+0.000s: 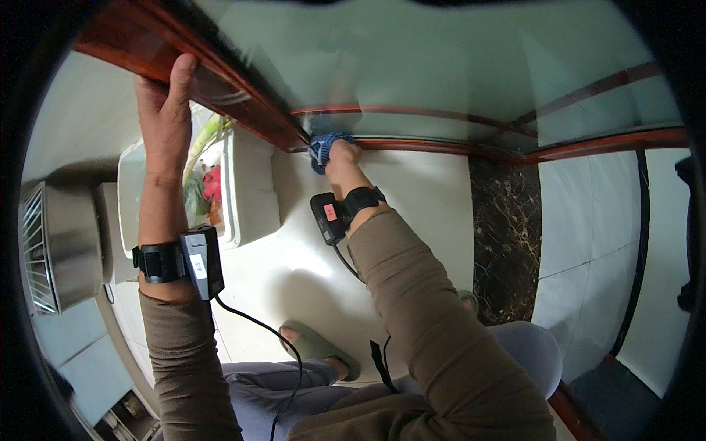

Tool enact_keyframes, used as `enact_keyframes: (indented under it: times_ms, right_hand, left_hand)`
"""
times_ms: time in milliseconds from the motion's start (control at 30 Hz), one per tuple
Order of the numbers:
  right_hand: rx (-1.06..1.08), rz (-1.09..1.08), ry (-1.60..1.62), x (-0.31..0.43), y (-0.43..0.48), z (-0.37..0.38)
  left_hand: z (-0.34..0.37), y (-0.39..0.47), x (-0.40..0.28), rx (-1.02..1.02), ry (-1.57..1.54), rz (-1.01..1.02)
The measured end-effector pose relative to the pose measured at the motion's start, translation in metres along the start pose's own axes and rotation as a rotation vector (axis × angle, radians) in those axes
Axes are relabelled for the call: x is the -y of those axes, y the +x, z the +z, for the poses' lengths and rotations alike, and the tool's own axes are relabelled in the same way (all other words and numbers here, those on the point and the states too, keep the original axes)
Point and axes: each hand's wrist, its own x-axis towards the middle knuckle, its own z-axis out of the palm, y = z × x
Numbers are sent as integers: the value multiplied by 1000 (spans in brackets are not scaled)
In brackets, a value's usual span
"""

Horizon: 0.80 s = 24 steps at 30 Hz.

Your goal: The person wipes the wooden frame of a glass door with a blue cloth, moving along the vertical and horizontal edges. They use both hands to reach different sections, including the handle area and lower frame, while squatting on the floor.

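My left hand [168, 105] grips the edge of a reddish-brown wooden door frame [220, 88], thumb on the near face and the other fingers hidden behind it. A large glass panel [408, 60] fills the frame and mirrors parts of the room. Down at the frame's lower corner, my right hand [343, 155] holds a bunched blue checked cloth [325, 148] against the wood and glass. Both wrists carry strapped black devices with cables.
Left of the door, a white foam box [253, 187] holds vegetables and plastic bags. A stainless steel appliance [71, 242] stands farther left. A dark marble strip [504, 237] crosses the pale tiled floor [309, 248] on the right. My slippered foot [320, 347] is below.
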Motion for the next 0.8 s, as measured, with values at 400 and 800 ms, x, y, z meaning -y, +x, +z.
enact_keyframes:
  times_ms: [400,800]
  right_hand:
    - [-26,178,1033,127,71,-103]
    - [662,840,4062,248,23,-207]
  left_hand:
    - [-11,1,11,-39,-18,-66]
    - [-25,7,26,-16,-151,-176]
